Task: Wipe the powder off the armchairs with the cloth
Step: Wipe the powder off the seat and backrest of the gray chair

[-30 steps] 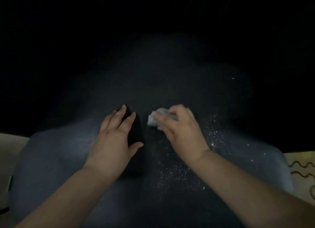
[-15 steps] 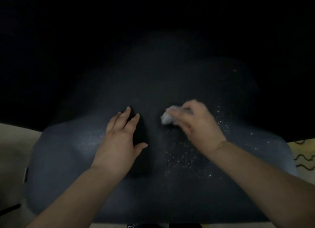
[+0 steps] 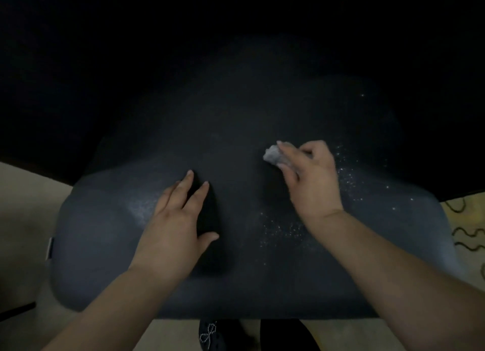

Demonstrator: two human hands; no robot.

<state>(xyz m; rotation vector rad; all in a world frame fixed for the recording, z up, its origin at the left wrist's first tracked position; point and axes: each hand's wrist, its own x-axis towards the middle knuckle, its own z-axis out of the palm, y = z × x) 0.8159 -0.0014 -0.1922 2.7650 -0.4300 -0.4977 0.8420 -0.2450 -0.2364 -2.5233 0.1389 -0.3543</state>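
Your right hand (image 3: 311,178) has its fingers curled around a small wad of pale cloth (image 3: 273,157), pinching it against the dark seat of the armchair (image 3: 236,285), with the wad poking out past your fingertips on the side toward your other hand. Your left hand (image 3: 175,219) lies flat on the cushion just beside it, fingers straight and close together, thumb spread out to the side, holding nothing. Compared with half a second ago, your right hand and the cloth sit a little farther out toward the right and slightly farther up the seat, so the gap between your hands is wider; your left hand has stayed in the same spot. White powder (image 3: 286,230) speckles the fabric beneath and beside your right wrist, and more specks (image 3: 349,177) scatter to the right of that hand, up toward the back of the seat. The cushion around your left hand shows only a faint pale haze. The chair back fades into darkness. Pale floor (image 3: 23,198) shows at the left, a patterned rug (image 3: 469,232) with dark wavy lines at the right, and a dark shoe (image 3: 210,335) with a dotted design sits at the lower edge.
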